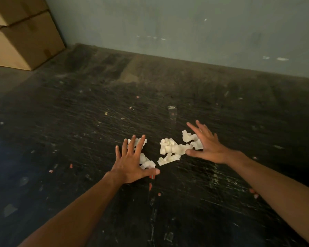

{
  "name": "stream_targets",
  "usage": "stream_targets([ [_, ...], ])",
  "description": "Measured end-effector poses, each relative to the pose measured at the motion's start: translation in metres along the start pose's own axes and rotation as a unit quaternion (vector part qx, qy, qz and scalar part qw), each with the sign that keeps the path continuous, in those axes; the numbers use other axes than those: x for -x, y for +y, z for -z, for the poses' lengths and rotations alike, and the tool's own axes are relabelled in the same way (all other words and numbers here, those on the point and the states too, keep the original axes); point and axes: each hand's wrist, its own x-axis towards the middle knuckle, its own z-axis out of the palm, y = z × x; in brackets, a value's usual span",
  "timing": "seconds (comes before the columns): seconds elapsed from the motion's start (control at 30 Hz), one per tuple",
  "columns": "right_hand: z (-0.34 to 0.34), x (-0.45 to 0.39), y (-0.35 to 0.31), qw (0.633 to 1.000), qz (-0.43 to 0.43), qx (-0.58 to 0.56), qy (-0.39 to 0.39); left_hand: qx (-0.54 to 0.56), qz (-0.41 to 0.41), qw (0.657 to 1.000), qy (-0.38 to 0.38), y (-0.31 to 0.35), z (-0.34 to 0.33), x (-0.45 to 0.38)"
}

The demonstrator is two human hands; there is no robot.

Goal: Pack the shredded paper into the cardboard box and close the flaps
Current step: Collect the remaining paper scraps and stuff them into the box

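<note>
Several white torn paper pieces lie scattered on the dark floor in the middle of the view. My left hand is spread flat, fingers apart, over the left pieces and partly covers them. My right hand is open with spread fingers at the right edge of the pieces, touching or just above them. Neither hand holds anything. Two stacked cardboard boxes stand closed at the far left corner; no open box is in view.
A dark, scratched floor carries small red and white scraps. A grey-green wall runs along the back. The cardboard stack stands against it at the upper left.
</note>
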Motion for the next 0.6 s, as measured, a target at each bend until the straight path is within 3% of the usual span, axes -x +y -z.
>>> stream_targets([
  [0.1,-0.021,-0.011,-0.001,0.999,-0.012,0.052,0.002,-0.041,-0.003,0.999,0.013,0.003,-0.009,-0.006],
  [0.3,-0.060,-0.032,-0.044,0.989,0.078,0.123,0.025,-0.104,-0.047,0.991,0.072,-0.006,-0.022,-0.007],
  [0.6,-0.092,-0.030,-0.059,0.960,0.152,0.149,0.185,-0.065,-0.054,0.983,0.163,-0.001,-0.026,0.002],
])
